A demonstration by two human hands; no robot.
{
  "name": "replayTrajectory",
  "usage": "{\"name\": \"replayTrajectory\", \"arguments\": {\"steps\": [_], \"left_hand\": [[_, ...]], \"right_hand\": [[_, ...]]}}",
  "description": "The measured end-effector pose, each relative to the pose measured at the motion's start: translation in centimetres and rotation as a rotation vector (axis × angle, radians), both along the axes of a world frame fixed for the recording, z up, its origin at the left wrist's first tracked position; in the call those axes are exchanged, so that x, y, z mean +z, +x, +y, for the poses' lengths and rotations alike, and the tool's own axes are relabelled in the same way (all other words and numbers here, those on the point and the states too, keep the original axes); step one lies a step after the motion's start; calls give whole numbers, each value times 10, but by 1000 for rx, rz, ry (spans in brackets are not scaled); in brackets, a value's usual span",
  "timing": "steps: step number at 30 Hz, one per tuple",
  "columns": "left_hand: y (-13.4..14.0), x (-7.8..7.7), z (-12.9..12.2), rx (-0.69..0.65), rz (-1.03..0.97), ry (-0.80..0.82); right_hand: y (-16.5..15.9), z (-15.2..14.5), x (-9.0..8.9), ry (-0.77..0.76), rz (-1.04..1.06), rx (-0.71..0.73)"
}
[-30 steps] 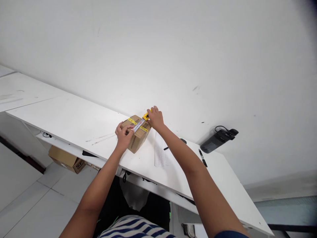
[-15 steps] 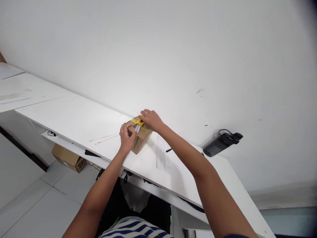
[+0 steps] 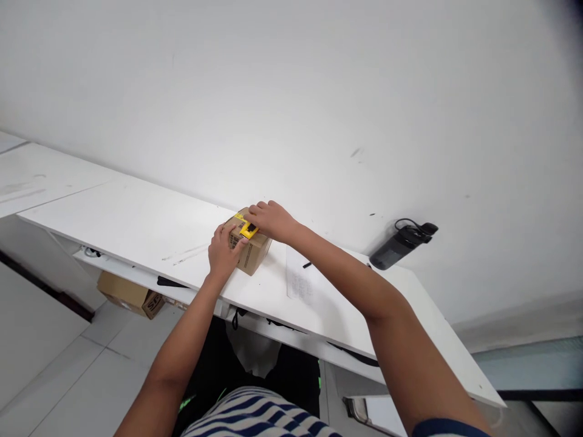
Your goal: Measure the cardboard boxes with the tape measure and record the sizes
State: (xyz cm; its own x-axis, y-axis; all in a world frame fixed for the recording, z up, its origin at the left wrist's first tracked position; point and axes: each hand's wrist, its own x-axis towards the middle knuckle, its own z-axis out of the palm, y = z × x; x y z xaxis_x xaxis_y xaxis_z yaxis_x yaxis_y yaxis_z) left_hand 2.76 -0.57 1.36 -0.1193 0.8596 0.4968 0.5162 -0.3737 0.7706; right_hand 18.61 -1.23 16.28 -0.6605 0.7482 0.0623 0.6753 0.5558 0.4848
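Note:
A small brown cardboard box [image 3: 254, 258] with dark print and yellow tape on its top sits on the white desk. My right hand [image 3: 274, 222] is closed around a yellow and black tape measure [image 3: 248, 230], which rests against the top of the box. On the box's left side lies my left hand [image 3: 222, 252], fingers curled over the upper edge and gripping it. The left thumb reaches across to the near end of the tape measure. Part of the tape measure is hidden under my right fingers.
Right of the box lies a printed sheet of paper [image 3: 298, 282] with a black pen [image 3: 306, 265], partly behind my right forearm. A dark water bottle [image 3: 396, 249] stands near the wall. Below the desk [image 3: 136, 206], another cardboard box [image 3: 125, 294] sits at left.
The white numbered strip that showed between my hands is no longer visible. My right hand and the tape measure have come down closer to my left thumb. The view has shifted slightly.

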Motion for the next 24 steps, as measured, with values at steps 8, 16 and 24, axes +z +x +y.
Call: {"name": "replayTrajectory", "arguments": {"steps": [8, 16, 24], "left_hand": [[-28, 61, 37, -240, 717, 292], [-12, 90, 67, -537, 888, -55], [-92, 51, 61, -272, 106, -207]], "right_hand": [[53, 26, 0, 85, 345, -183], [92, 14, -41, 112, 860, -373], [103, 4, -38, 78, 1077, -354]]}}
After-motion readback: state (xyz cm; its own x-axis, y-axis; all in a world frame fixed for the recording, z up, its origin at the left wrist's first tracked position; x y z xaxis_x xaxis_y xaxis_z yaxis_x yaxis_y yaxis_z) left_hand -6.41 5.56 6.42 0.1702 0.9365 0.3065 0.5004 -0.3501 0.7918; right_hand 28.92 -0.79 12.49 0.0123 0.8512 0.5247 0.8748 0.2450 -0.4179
